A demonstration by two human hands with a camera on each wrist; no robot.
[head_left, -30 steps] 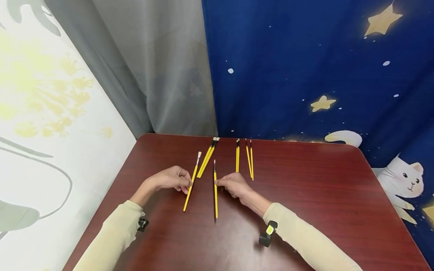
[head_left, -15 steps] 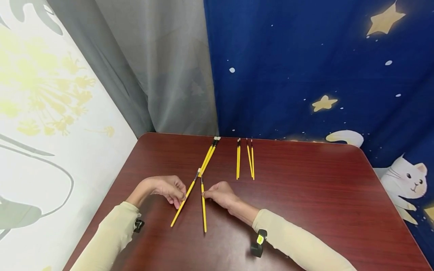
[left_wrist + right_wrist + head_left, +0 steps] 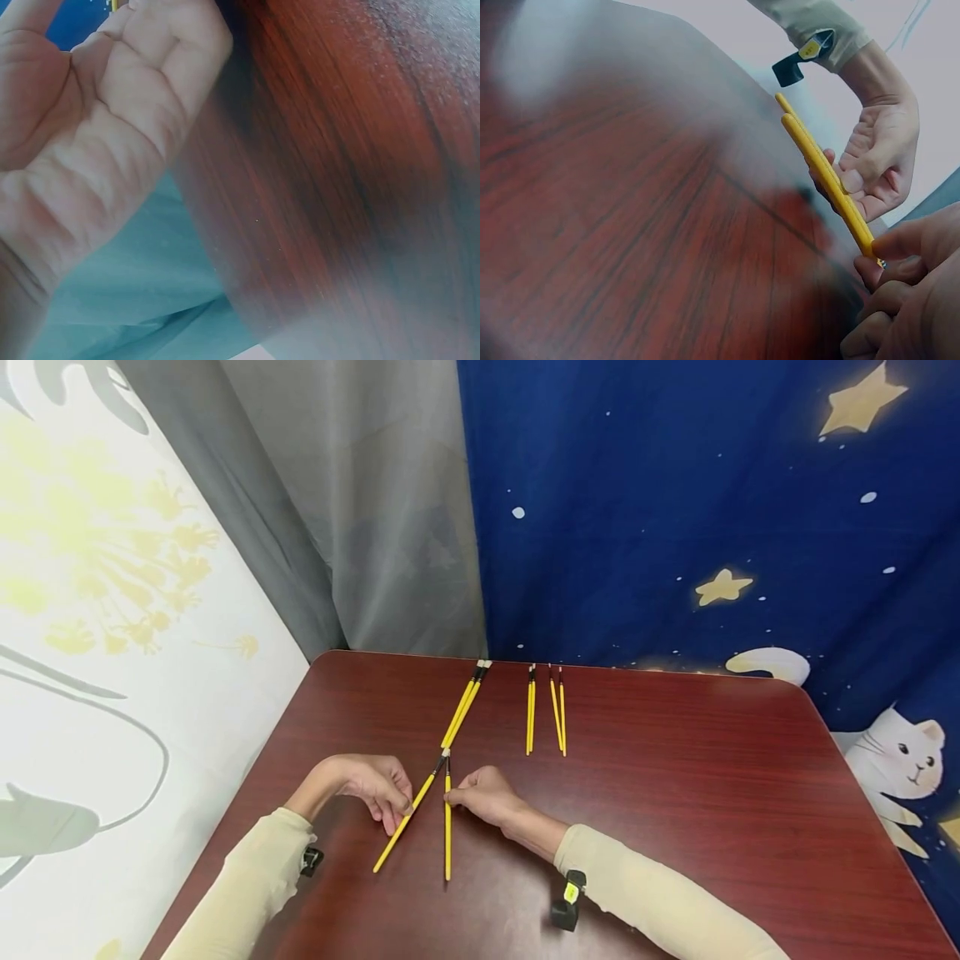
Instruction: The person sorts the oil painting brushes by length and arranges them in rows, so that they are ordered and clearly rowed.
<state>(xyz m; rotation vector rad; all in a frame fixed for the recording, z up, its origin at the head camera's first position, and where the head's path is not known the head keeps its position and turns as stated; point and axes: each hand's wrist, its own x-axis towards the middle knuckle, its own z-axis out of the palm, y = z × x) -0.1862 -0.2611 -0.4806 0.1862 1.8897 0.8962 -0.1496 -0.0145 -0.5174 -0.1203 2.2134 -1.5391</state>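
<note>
our left hand point(image 3: 377, 785) is pinching one yellow brush point(image 3: 392, 843) and our right hand point(image 3: 487, 795) a second brush point(image 3: 448, 843), tips nearly meeting just nearer us than the slanting pair point(image 3: 465, 710). right of that pair, two straighter brushes point(image 3: 532, 714) are lying together; farther right of it, two thinner brushes point(image 3: 563, 714) are converging.

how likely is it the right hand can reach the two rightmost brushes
Probably yes: only bare table lies between the right hand and the rightmost brushes, though that hand pinches a brush.
</note>
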